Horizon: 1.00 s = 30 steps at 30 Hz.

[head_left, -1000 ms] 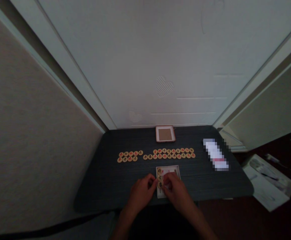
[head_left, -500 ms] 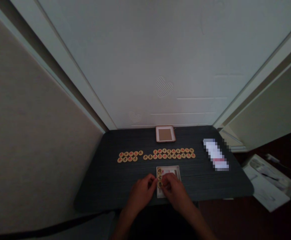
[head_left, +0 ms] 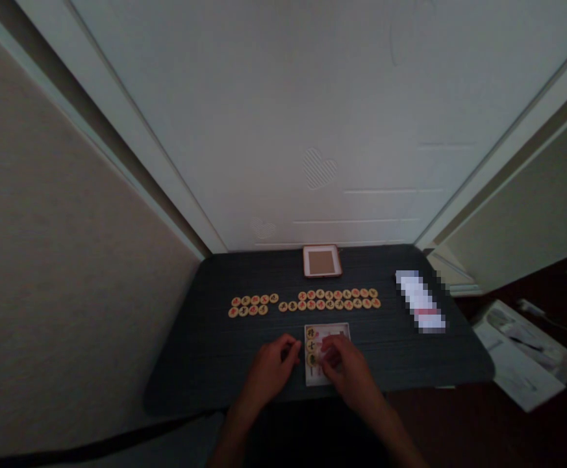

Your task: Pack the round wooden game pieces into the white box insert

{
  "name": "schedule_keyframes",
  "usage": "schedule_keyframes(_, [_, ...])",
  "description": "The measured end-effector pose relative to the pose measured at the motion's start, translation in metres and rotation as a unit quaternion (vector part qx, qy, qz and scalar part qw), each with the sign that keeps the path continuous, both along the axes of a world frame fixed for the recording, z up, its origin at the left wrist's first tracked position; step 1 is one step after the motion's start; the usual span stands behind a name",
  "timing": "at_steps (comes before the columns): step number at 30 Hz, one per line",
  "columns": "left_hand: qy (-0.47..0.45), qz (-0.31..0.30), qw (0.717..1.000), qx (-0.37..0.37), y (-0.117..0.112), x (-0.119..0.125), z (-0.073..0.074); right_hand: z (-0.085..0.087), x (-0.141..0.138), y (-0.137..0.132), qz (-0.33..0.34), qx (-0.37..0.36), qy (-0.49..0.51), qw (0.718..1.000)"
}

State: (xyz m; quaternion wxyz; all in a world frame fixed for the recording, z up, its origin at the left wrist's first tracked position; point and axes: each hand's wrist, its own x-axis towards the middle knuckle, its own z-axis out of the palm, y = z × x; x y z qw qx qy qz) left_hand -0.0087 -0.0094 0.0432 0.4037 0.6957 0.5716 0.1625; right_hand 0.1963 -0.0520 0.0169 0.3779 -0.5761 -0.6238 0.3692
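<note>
A shallow white box (head_left: 328, 382) lies near the front of the table. Three round xiangqi pieces with dark characters stand in a column along its left side, the lowest piece (head_left: 312, 359) closest to me. Just left of the box is my left hand (head_left: 272, 369), its fingers curled and thumb near the forefinger, no piece visible in it. Over the box's right part hovers my right hand (head_left: 350, 372), with thumb and forefinger apart and no piece seen between them. It hides part of the printed box floor.
Two rows of xiangqi pieces (head_left: 339, 305) run across the dark table (head_left: 200, 364), with a smaller group (head_left: 249, 311) at left. A shallow tray-like box (head_left: 322, 262) stands at the back by the white door. A blurred-out white object (head_left: 420, 302) lies at right.
Both hands have drawn back from the lowest piece in the box, the left leftward and the right rightward. The right thumb and forefinger have parted, leaving that piece in the column.
</note>
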Motion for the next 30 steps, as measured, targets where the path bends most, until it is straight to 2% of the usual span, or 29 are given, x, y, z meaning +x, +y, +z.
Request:
schedule_keyframes(4, [0.000, 0.075, 0.997, 0.036, 0.019, -0.015, 0.004, 0.007, 0.019, 0.000, -0.035, 0.022, -0.028, 0.999])
schedule_keyframes(7, [0.024, 0.127, 0.987, 0.100, 0.035, -0.032, 0.002, 0.009, 0.035, 0.000, -0.078, 0.027, -0.040, 0.996])
schedule_keyframes(11, [0.074, 0.167, 0.969, 0.165, 0.049, -0.058, -0.006, 0.007, 0.051, 0.000, -0.135, 0.024, -0.035, 0.990])
schedule_keyframes(15, [0.102, 0.217, 0.953, 0.183, 0.054, -0.084, -0.016, 0.002, 0.061, 0.000, -0.179, 0.017, -0.021, 0.984])
schedule_keyframes(19, [0.110, 0.207, 0.952, 0.196, 0.053, -0.098, -0.022, -0.008, 0.067, 0.000, -0.208, 0.005, 0.003, 0.978])
schedule_keyframes(24, [0.128, 0.216, 0.946, 0.204, 0.056, -0.099, -0.021, -0.019, 0.071, -0.001, -0.234, 0.001, 0.031, 0.972])
schedule_keyframes(30, [0.124, 0.119, 0.965, 0.197, 0.054, -0.074, -0.019, -0.022, 0.070, -0.003, -0.239, -0.005, 0.037, 0.970])
